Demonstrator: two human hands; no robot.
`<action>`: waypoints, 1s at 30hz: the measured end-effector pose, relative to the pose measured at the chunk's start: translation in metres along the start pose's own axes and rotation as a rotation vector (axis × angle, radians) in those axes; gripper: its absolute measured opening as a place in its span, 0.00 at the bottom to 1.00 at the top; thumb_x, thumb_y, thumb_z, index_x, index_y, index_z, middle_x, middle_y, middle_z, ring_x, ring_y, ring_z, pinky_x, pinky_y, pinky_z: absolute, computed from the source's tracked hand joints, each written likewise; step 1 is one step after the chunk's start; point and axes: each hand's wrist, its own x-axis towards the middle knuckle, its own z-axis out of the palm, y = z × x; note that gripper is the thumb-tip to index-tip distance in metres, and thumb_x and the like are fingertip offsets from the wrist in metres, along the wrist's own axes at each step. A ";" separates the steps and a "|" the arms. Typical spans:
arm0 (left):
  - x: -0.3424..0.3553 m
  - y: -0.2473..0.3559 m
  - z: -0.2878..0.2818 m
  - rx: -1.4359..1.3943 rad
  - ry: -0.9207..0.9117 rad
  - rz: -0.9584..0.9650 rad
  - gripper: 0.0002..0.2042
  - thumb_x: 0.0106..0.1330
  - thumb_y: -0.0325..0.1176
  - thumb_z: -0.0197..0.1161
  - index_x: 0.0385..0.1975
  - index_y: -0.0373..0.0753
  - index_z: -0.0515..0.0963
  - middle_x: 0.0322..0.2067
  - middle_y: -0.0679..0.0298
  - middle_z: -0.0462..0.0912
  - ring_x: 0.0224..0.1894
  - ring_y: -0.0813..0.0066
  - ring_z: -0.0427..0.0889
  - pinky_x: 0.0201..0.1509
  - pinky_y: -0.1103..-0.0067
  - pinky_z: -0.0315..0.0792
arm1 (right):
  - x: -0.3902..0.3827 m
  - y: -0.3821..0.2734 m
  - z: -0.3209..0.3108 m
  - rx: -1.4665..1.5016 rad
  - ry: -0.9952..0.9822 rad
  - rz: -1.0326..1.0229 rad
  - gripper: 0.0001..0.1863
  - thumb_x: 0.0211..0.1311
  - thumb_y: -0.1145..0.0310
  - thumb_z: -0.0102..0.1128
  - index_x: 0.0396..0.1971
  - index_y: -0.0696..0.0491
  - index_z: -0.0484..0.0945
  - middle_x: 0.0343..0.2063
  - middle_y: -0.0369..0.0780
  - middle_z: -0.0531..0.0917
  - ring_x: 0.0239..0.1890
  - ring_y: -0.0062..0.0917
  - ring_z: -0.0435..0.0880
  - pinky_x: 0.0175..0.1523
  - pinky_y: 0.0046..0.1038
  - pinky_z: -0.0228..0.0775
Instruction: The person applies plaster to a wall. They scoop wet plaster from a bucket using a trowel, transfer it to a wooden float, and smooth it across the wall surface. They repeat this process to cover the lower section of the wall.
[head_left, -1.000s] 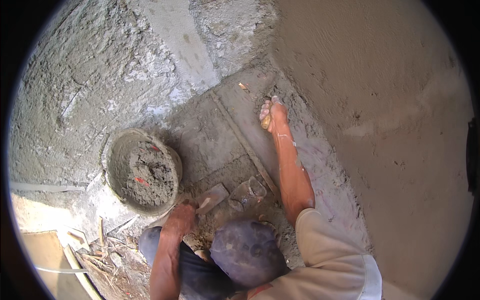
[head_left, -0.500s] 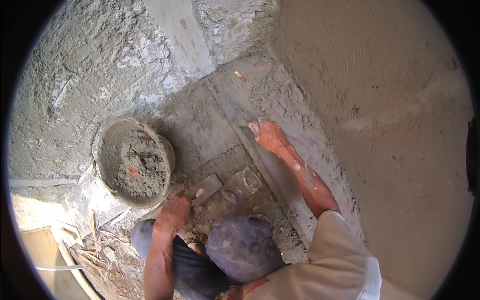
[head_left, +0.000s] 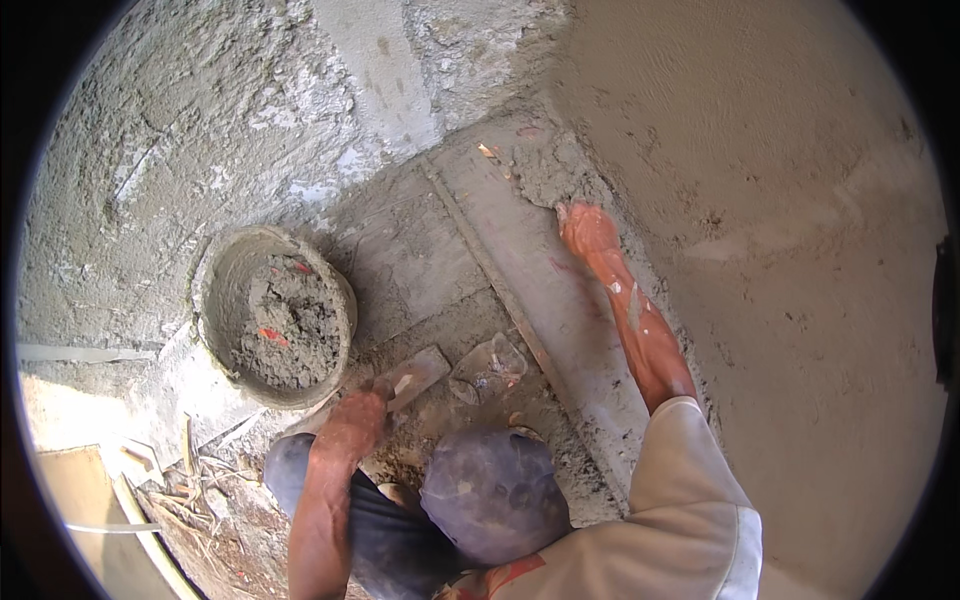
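Note:
My left hand (head_left: 352, 425) is closed around a flat rectangular hand float (head_left: 418, 378), coated in grey and held low near my knees. Ahead and to the right, my right hand (head_left: 590, 230) is closed on a trowel, whose blade is mostly hidden by the hand and mortar. It is at the edge of a heap of wet mortar (head_left: 560, 178) lying on the smoothed strip by the right wall. Left of the float stands a round bucket (head_left: 207, 335) part filled with lumpy grey mortar (head_left: 290, 325) and a few red bits.
A long thin batten (head_left: 490, 270) lies along the smoothed strip (head_left: 585, 350). Between my knees and the batten is a crumpled clear plastic bag (head_left: 490, 368). The plastered wall (head_left: 790, 280) rises at right. Sticks and roots (head_left: 195, 500) lie at lower left.
My right hand has moved to the right and slightly farther away, from beside the batten to the mortar heap. My left hand keeps the float in about the same place.

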 end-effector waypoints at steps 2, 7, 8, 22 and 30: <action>-0.010 0.001 -0.003 -0.024 0.035 0.019 0.21 0.69 0.38 0.72 0.59 0.38 0.79 0.55 0.48 0.83 0.58 0.45 0.85 0.62 0.56 0.78 | -0.019 0.004 0.004 -0.035 0.040 -0.020 0.25 0.80 0.50 0.52 0.44 0.61 0.83 0.32 0.58 0.88 0.37 0.55 0.91 0.44 0.49 0.85; -0.009 -0.008 0.003 -0.002 0.018 0.020 0.21 0.68 0.35 0.71 0.59 0.38 0.79 0.54 0.47 0.83 0.57 0.45 0.85 0.62 0.56 0.78 | -0.033 0.000 -0.002 0.002 0.053 0.063 0.25 0.79 0.51 0.54 0.44 0.63 0.82 0.31 0.59 0.88 0.35 0.57 0.90 0.43 0.51 0.84; -0.008 -0.008 0.001 -0.006 0.009 0.013 0.20 0.68 0.35 0.71 0.59 0.38 0.79 0.54 0.47 0.83 0.57 0.45 0.85 0.62 0.57 0.78 | -0.034 -0.007 -0.017 0.038 0.003 0.072 0.25 0.79 0.51 0.55 0.45 0.63 0.82 0.31 0.59 0.88 0.35 0.57 0.90 0.42 0.51 0.84; 0.037 0.008 0.013 0.077 -0.073 0.115 0.20 0.69 0.37 0.70 0.58 0.37 0.80 0.58 0.48 0.83 0.60 0.47 0.84 0.64 0.57 0.77 | -0.076 -0.201 -0.110 0.395 0.430 -0.730 0.16 0.78 0.56 0.60 0.49 0.53 0.82 0.35 0.42 0.84 0.18 0.27 0.80 0.17 0.31 0.72; -0.013 -0.001 -0.002 0.035 0.031 0.083 0.20 0.64 0.28 0.71 0.56 0.36 0.80 0.54 0.47 0.84 0.59 0.45 0.83 0.63 0.57 0.77 | -0.133 -0.007 -0.090 0.357 -0.227 0.060 0.25 0.81 0.50 0.55 0.51 0.60 0.85 0.27 0.55 0.87 0.28 0.43 0.89 0.32 0.44 0.81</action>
